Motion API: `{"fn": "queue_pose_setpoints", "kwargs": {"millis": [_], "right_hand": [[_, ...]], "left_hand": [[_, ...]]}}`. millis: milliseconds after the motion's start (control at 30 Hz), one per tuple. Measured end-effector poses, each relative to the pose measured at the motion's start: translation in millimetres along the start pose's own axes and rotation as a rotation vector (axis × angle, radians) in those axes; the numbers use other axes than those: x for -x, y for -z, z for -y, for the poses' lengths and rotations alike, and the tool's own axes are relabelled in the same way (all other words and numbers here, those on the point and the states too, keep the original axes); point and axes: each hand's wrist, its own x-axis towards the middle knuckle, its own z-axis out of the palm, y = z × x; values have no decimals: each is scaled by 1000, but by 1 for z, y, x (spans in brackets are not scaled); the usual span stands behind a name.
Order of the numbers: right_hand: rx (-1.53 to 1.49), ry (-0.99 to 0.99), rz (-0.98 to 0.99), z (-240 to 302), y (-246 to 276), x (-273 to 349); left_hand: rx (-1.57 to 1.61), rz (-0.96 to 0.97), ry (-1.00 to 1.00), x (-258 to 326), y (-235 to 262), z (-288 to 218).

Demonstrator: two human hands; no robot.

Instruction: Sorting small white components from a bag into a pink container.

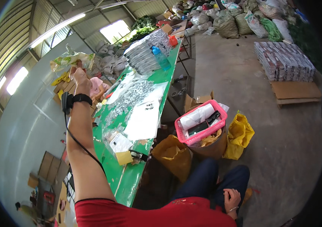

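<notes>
My left arm stretches up and away over the green table. At its end my left hand is closed on a crumpled clear plastic bag with green and yellow print, held raised. A dark band with a small device and a cable sits on that wrist. My right hand rests on my leg, its fingers loosely bent and holding nothing visible. Below my left arm, the table carries a spread of small grey rings, a white sheet and a yellow paper pad.
Beside the table stand a pink basket on a bin, a yellow sack and a brown sack. Stacked grey packs and a blue bottle occupy the table's far end. A person in pink sits across it. Bundles lie on cardboard at right.
</notes>
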Motion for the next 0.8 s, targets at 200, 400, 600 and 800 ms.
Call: {"fn": "queue_pose_setpoints", "kwargs": {"millis": [200,400,600,800], "right_hand": [[-13,-19,26,3,4,0],[1,-7,11,3,2,-2],[19,-2,-8,2,2,-1],[46,-10,3,4,4,2]], "left_hand": [[-75,-1,45,1,11,-2],[-3,1,57,2,13,-6],[4,204,60,40,19,-12],[150,537,181,197,24,-24]]}}
